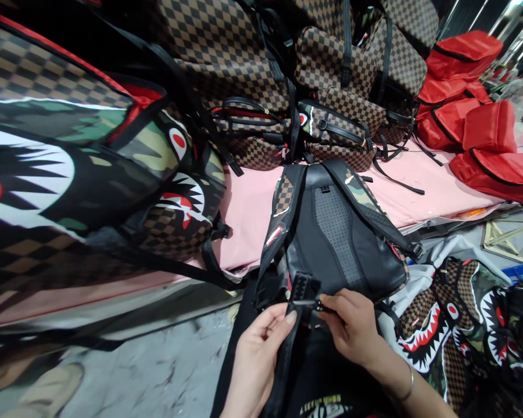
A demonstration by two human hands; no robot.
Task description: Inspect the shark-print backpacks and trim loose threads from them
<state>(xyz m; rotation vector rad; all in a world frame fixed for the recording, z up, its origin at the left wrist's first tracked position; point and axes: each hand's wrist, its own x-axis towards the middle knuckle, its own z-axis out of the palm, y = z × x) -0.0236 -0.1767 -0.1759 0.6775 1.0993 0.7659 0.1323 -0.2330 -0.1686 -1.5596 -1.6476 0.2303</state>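
A backpack (340, 232) lies back-side up at the near edge of the pink table, its black mesh back panel facing me, with checkered and camo straps. My left hand (261, 348) pinches a black webbing strap (287, 354) that hangs down from the pack's bottom edge. My right hand (353, 328) grips the small black buckle (307, 303) on that strap, fingertips meeting those of the left hand. A thin bracelet sits on my right wrist.
The pink table (248, 203) carries a pile of brown checkered backpacks (331, 75) at the back and red bags (479, 116) at the right. Large shark-mouth camo packs (70, 174) crowd the left. More shark-print packs (462, 325) lie low right. Grey floor shows below left.
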